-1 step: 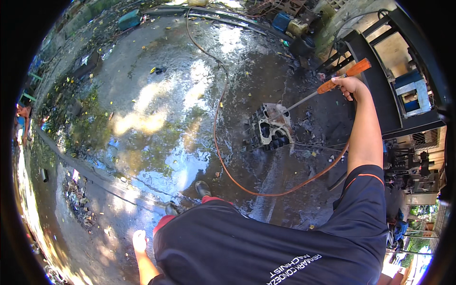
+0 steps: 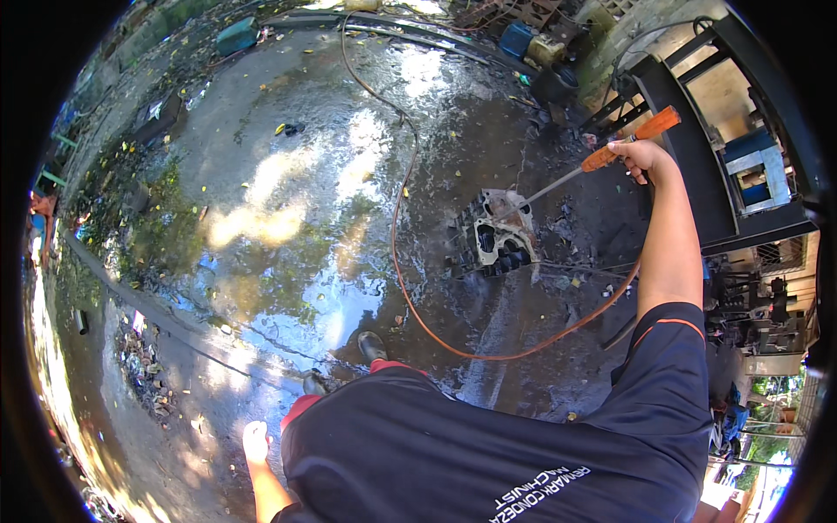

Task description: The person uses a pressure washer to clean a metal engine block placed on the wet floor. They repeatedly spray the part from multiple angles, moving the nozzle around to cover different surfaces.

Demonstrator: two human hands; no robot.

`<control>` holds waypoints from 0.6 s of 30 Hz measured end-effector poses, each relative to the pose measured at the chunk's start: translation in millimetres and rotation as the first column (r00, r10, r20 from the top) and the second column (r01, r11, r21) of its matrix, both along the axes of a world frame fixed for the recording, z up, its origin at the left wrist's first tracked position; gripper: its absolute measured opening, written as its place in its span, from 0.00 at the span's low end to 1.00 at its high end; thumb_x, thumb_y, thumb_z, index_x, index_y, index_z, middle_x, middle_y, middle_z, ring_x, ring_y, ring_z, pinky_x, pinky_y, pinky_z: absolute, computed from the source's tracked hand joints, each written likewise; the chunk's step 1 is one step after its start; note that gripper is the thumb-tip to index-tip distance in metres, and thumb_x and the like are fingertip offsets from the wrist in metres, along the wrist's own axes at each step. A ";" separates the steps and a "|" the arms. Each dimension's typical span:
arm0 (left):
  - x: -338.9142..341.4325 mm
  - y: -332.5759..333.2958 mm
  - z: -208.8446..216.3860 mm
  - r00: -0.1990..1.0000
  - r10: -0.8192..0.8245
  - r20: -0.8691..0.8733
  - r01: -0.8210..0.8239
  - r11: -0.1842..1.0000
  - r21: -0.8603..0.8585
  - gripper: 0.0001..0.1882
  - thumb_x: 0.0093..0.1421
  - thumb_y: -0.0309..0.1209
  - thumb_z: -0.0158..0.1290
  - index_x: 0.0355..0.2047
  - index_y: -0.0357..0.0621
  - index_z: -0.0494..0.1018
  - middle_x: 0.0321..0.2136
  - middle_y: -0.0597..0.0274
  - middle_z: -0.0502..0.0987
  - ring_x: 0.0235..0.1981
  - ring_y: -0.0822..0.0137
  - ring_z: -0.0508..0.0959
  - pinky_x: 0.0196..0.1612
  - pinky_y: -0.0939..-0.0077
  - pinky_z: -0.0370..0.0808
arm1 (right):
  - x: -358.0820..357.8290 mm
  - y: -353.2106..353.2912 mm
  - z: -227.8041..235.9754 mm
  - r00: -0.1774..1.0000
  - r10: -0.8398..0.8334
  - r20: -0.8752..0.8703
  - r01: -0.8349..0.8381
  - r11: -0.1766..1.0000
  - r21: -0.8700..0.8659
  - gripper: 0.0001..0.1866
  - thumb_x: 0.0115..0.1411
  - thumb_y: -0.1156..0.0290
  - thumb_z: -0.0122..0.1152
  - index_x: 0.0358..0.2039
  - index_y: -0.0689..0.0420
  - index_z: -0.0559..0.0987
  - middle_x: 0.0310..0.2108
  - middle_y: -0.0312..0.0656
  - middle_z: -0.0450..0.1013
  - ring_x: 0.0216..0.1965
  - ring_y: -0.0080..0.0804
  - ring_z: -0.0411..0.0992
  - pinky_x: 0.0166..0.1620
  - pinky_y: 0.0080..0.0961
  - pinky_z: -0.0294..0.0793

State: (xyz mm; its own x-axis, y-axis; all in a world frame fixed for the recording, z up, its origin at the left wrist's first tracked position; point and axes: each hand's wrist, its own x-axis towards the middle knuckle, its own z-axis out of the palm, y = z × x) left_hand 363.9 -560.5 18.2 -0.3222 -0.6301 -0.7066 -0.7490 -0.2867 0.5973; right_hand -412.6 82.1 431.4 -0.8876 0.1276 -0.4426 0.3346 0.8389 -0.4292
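Out to the right, my right hand (image 2: 643, 160) is closed round the orange handle of a pressure washer gun (image 2: 602, 159). Its thin metal lance slants down and left toward an engine block (image 2: 506, 240), which lies on the wet ground with its cylinder bores showing. The nozzle end blurs against the block's top, so I cannot tell the gap between them. An orange-brown hose (image 2: 488, 356) curves over the ground below the block and up toward my right arm. My left hand (image 2: 256, 442) hangs low beside my left leg, touching no object; glare washes out its fingers.
A dark metal frame (image 2: 684, 148) stands close beyond my right hand. Blue containers (image 2: 516, 39) and a black bucket (image 2: 555, 84) sit at the far right. Puddles and fallen leaves cover the concrete (image 2: 288, 183). My boots (image 2: 372, 346) stand just behind the hose loop.
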 end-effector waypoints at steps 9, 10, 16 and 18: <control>-33.1 -4.0 5.2 0.998 -0.065 -0.010 0.064 0.995 -0.071 0.15 0.61 0.35 0.56 0.47 0.45 0.72 0.31 0.66 0.74 0.21 0.73 0.75 0.22 0.77 0.70 | -21.5 -7.3 3.3 1.000 0.026 -0.003 -0.026 0.999 0.021 0.21 0.59 0.53 0.64 0.47 0.52 0.81 0.17 0.35 0.59 0.10 0.25 0.59 0.11 0.28 0.56; -32.5 -3.5 5.0 0.997 -0.082 -0.008 0.081 0.993 -0.087 0.15 0.61 0.37 0.55 0.47 0.48 0.72 0.29 0.69 0.74 0.20 0.74 0.76 0.22 0.78 0.69 | -22.3 -8.8 3.4 1.000 0.022 -0.001 -0.022 0.999 0.025 0.21 0.59 0.52 0.64 0.47 0.52 0.81 0.17 0.34 0.59 0.10 0.25 0.59 0.11 0.28 0.57; -21.5 1.7 -1.0 0.999 0.026 0.029 -0.026 1.000 0.006 0.15 0.60 0.30 0.58 0.45 0.37 0.71 0.35 0.59 0.74 0.24 0.70 0.73 0.23 0.76 0.74 | -21.1 -18.7 6.4 1.000 0.028 0.014 -0.028 0.999 0.034 0.21 0.58 0.53 0.65 0.47 0.51 0.81 0.17 0.34 0.59 0.11 0.25 0.59 0.11 0.28 0.57; -16.5 3.9 -6.0 1.000 0.025 -0.009 -0.025 1.000 0.007 0.15 0.60 0.29 0.58 0.45 0.37 0.71 0.35 0.60 0.74 0.24 0.71 0.73 0.23 0.76 0.74 | -19.6 -21.5 7.2 1.000 0.013 0.008 -0.014 0.999 0.042 0.21 0.59 0.53 0.65 0.47 0.51 0.81 0.17 0.34 0.59 0.11 0.25 0.60 0.11 0.28 0.57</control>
